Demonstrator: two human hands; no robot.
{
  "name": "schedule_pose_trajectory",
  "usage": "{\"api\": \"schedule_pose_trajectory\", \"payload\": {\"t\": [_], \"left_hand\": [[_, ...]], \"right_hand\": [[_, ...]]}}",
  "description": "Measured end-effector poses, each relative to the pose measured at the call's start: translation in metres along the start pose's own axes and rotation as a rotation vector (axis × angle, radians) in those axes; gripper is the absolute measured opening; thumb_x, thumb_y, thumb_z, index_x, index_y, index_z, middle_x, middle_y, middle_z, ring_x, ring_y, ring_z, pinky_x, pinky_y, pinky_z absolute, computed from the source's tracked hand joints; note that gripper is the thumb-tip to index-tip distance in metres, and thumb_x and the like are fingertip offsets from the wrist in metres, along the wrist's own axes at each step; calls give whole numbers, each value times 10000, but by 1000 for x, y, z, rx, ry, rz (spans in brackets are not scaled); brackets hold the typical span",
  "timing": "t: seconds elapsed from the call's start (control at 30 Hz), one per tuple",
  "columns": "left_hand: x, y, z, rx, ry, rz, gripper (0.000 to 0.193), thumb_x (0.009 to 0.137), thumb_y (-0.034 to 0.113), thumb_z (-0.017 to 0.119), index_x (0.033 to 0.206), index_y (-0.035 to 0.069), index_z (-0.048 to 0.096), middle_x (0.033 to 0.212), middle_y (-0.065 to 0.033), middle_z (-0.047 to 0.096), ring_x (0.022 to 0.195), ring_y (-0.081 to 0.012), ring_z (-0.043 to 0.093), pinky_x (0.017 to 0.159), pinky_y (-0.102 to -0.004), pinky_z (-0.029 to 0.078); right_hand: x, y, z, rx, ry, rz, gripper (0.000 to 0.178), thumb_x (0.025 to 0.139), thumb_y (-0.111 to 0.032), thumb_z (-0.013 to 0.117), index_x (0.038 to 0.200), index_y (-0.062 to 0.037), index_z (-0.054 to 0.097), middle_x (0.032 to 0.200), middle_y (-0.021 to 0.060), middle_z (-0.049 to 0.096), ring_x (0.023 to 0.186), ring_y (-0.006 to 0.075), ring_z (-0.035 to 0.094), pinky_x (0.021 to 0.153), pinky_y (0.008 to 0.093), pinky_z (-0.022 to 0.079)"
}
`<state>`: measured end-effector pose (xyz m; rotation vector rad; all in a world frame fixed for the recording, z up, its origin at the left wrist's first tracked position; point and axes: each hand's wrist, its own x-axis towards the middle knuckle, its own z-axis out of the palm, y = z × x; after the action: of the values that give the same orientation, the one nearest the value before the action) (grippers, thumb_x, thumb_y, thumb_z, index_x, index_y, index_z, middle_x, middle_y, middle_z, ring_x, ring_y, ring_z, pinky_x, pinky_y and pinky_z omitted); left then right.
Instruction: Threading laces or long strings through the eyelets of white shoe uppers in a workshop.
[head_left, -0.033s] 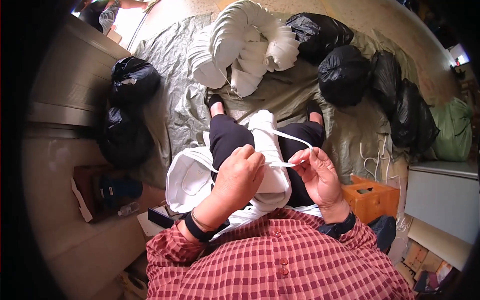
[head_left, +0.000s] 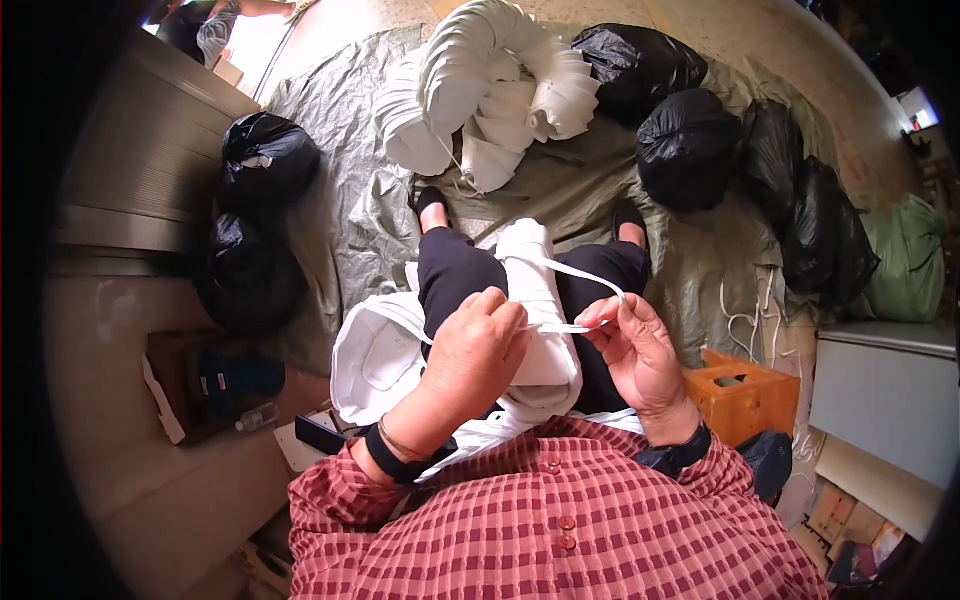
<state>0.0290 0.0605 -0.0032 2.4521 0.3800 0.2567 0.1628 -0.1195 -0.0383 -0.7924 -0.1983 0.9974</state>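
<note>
A long white bundle [head_left: 540,300] of stacked, layered pieces lies across my lap between my thighs. A flat white strip [head_left: 578,270] loops up from it and stretches between my hands. My left hand [head_left: 478,345], back upward, is closed on the strip; its fingertips are hidden. My right hand [head_left: 640,350] pinches the strip between thumb and fingers at the right of the bundle. Another white stack [head_left: 375,360], curved and open at its end, rests beside my left thigh, with a white strip running from it toward my left hand.
Long curled white stacks [head_left: 485,95] lie ahead on a grey-green tarp [head_left: 345,110]. Black plastic bags stand at left [head_left: 265,160] and right [head_left: 688,150], near a green sack [head_left: 905,260]. An orange-brown stool [head_left: 745,400] is by my right side; loose white strips [head_left: 750,325] lie beyond it.
</note>
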Motion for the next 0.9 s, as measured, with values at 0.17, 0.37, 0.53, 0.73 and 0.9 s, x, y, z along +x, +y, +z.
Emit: {"api": "schedule_pose_trajectory", "payload": {"t": [0.17,0.37,0.53,0.73,0.9], "left_hand": [[6,-15,2,-180,-143,-105,152,857,135,718,853,6,639,774,-66,589,680,-279,608,650,-402,509],[6,-34,9,-1088,-359,-1043,278,887,203,754,808,-4,586,650,17,530,591,-112,521,557,-314,461],[-7,-14,19,-336,83,-494,235,897,147,761,872,20,564,689,15,490,563,-60,435,513,-231,377],[-16,-12,8,-183,-149,-288,210,935,157,721,877,17,576,702,-31,549,557,-144,519,538,-293,426],[-1,-33,-16,-481,-490,-302,163,943,128,652,831,55,558,786,-54,621,728,-251,598,662,-326,470]], "right_hand": [[5,3,4,13,-27,4,228,1068,-227,516,1036,-50,658,1002,83,688,1049,210,662,995,354,486],[11,-3,3,217,-57,11,205,1058,-249,520,990,-70,593,646,-41,350,665,122,465,863,366,492],[40,-22,15,220,-3,-10,158,1058,-219,519,976,-96,576,700,-20,436,723,131,499,784,339,459],[107,1,37,204,-55,158,218,1074,-248,501,1016,-66,606,732,-9,515,756,126,544,732,311,492],[88,-2,33,-146,229,120,257,1043,-258,569,1168,-37,603,896,25,612,823,138,592,784,302,517]]}}
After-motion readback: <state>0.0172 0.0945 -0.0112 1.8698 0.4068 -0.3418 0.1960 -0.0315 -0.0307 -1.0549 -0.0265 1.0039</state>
